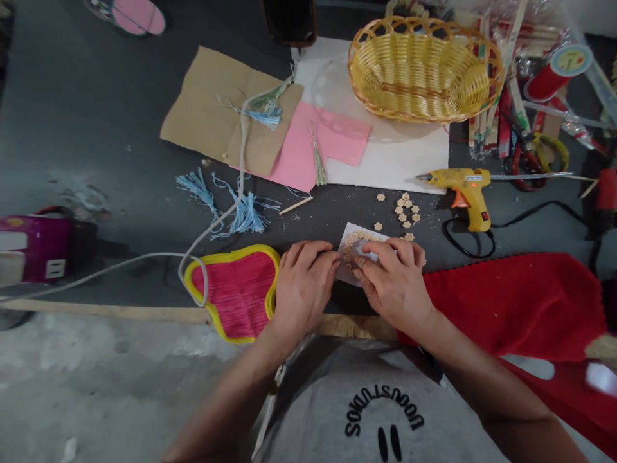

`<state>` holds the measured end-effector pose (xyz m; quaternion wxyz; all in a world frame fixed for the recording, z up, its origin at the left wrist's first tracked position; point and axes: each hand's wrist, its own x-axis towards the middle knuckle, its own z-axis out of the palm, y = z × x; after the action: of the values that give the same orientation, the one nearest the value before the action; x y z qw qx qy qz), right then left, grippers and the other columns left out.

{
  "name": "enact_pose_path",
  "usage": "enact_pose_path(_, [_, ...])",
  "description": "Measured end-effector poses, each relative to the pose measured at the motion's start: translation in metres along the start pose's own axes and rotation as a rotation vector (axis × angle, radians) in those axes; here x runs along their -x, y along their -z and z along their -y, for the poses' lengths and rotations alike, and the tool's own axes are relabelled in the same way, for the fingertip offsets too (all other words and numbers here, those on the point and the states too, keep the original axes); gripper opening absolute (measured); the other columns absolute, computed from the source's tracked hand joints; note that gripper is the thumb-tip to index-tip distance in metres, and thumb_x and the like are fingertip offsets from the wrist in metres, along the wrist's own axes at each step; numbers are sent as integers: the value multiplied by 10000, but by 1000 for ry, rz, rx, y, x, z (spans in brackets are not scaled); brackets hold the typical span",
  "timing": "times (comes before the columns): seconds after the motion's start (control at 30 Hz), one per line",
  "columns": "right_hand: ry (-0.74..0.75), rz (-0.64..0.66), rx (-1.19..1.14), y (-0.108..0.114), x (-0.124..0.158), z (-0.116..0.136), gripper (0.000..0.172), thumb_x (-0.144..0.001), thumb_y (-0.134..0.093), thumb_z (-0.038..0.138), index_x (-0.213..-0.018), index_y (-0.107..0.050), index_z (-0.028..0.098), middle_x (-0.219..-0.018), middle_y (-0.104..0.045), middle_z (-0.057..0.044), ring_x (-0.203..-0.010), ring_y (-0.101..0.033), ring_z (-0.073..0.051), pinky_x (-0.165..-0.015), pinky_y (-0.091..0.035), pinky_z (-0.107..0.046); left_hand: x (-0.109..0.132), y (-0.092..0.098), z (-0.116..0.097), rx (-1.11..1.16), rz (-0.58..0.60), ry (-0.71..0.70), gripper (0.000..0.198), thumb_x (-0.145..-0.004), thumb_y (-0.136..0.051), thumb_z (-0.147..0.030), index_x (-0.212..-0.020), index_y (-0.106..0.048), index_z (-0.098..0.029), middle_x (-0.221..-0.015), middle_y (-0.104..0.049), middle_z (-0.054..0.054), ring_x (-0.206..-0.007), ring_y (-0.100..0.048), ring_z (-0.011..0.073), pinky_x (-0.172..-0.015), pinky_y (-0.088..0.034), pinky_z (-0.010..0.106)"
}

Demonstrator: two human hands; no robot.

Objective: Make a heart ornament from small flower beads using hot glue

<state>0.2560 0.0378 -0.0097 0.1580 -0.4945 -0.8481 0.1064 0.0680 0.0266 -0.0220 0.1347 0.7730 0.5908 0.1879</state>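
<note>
My left hand (301, 283) and my right hand (393, 280) meet over a small white card (359, 247) on the dark table. Small tan flower-shaped beads lie in a ring on the card. The right hand's fingers are curled and press down on the card and beads. The left hand's fingers are bent together at the card's left edge. More loose tan beads (405, 209) lie just beyond the card. A yellow glue gun (465, 190) rests to the right of them, its nozzle pointing left.
A pink mat with a yellow rim (236, 289) lies left of my hands, red cloth (511, 302) to the right. Further back are a woven yellow basket (421, 67), pink paper (308, 148), brown card (216, 109), blue tassels (241, 212), a grey cable (202, 235), scissors and sticks.
</note>
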Motion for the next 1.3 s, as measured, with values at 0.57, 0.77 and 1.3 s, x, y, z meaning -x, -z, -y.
enact_pose_path(0.57, [-30,23,47,4,0,-6,140,-933,-607,279,-992,-722,226,-1158,-701,-28,-1076,-456,-263,-892,-299,-459,0,5,-3,18,37,-12,77,-900,-630,-196,-961,-665,-164,-1054,-676,98,-990,-587,267,-900,-517,454])
enact_pose_path(0.77, [-27,32,46,3,0,-7,132,-933,-607,288,-968,-719,226,-1161,-698,-32,-1077,-458,-259,-898,-298,-459,0,4,-2,9,21,-20,65,-907,-630,-203,-955,-652,-167,-1046,-673,93,-978,-586,263,-893,-517,447])
enact_pose_path(1.3, [-39,-6,-41,10,9,-8,160,-921,-635,340,-1031,-709,251,-1126,-697,-37,-1079,-470,-261,-895,-328,-444,4,8,-3,22,105,-8,207,-884,-629,-206,-1087,-648,-166,-1136,-648,117,-1085,-565,288,-961,-507,490])
